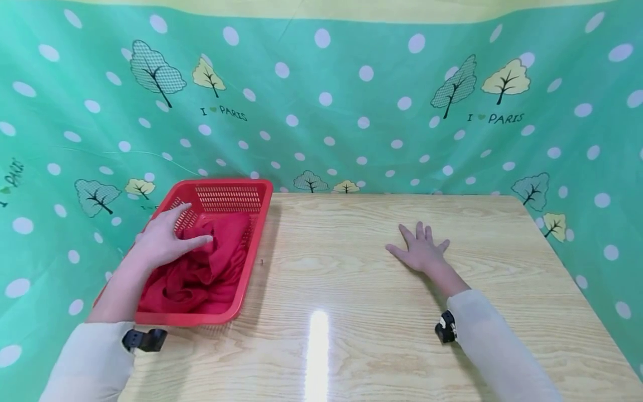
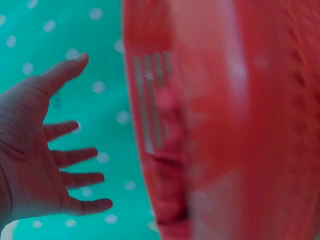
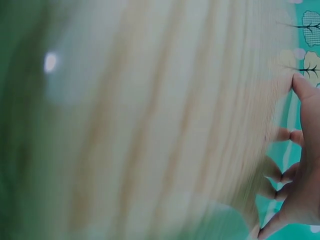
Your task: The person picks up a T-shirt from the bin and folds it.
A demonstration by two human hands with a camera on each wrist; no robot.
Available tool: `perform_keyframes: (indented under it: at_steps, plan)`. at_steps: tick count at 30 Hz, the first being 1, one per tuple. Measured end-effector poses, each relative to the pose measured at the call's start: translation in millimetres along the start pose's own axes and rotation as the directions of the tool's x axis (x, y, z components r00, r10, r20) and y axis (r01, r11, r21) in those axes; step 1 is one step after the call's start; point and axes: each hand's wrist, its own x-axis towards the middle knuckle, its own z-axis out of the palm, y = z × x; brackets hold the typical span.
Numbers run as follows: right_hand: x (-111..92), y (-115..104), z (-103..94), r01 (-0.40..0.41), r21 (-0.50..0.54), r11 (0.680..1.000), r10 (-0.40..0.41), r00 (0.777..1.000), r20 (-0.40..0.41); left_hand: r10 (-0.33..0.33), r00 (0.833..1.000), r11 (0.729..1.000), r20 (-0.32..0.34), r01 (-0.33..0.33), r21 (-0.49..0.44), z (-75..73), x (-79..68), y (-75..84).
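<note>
A red plastic basket (image 1: pixel 265 223) with slotted walls stands at the left of the table. In it lies a crumpled red cloth (image 1: pixel 226 240), perhaps a garment; its exact kind is hard to tell. Above the basket's left side hovers my left hand (image 1: pixel 163 237), thumb and fingers spread, holding nothing. The left wrist view shows that hand (image 2: pixel 37 150) apart from the basket wall (image 2: pixel 240 125). My right hand (image 1: pixel 419 251) rests its spread fingertips on the wooden table (image 1: pixel 351 251), right of the middle. In the right wrist view those fingertips (image 3: pixel 296 80) meet the tabletop.
A green dotted curtain (image 1: pixel 346 72) with printed trees hangs behind the table and along both sides. The basket's left edge is close to the curtain. A bright light reflection (image 1: pixel 317 352) shows on the tabletop near the front.
</note>
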Motion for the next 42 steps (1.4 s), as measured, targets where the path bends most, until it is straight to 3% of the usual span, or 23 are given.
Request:
perform_keyframes:
  at_steps: [5,8,12,16,19,22,31,42]
  plan:
    - [0.7,0.6,-1.8,-0.001,-0.001,1.000,0.001,1.000,-0.003,-0.022,0.995,1.000,0.095,0.022,0.001,9.4,11.3,-24.6]
    - [1.2,0.4,-2.6,-0.003,0.001,1.000,0.003,1.000,-0.004,-0.007,0.992,0.997,0.123,0.017,-0.078,19.0,16.4,-36.5]
    - [1.7,0.6,-2.0,-0.005,-0.002,1.000,0.005,1.000,-0.001,0.058,0.986,0.981,0.158,-0.028,-0.190,36.6,22.0,-48.0]
    - [1.9,0.8,-0.2,-0.006,-0.002,1.000,0.006,1.000,-0.005,0.098,0.964,0.982,0.248,-0.053,-0.184,54.3,24.0,-51.5]
    - [2.1,1.2,1.3,-0.005,-0.001,1.000,0.005,1.000,0.000,0.087,0.942,0.989,0.323,-0.044,-0.138,65.2,23.1,-49.5]
    - [2.1,2.0,2.0,-0.007,-0.005,1.000,0.007,1.000,0.004,0.081,0.934,0.994,0.348,-0.049,-0.098,73.9,22.3,-47.4]
    - [-0.5,1.1,1.1,0.001,-0.013,1.000,-0.001,1.000,0.010,0.114,0.947,0.993,0.301,-0.120,0.001,89.9,25.0,-50.5]
    - [-1.8,-2.2,-2.0,0.000,-0.009,1.000,0.000,1.000,0.011,0.202,0.956,0.974,0.211,-0.218,0.058,81.5,35.6,-47.7]
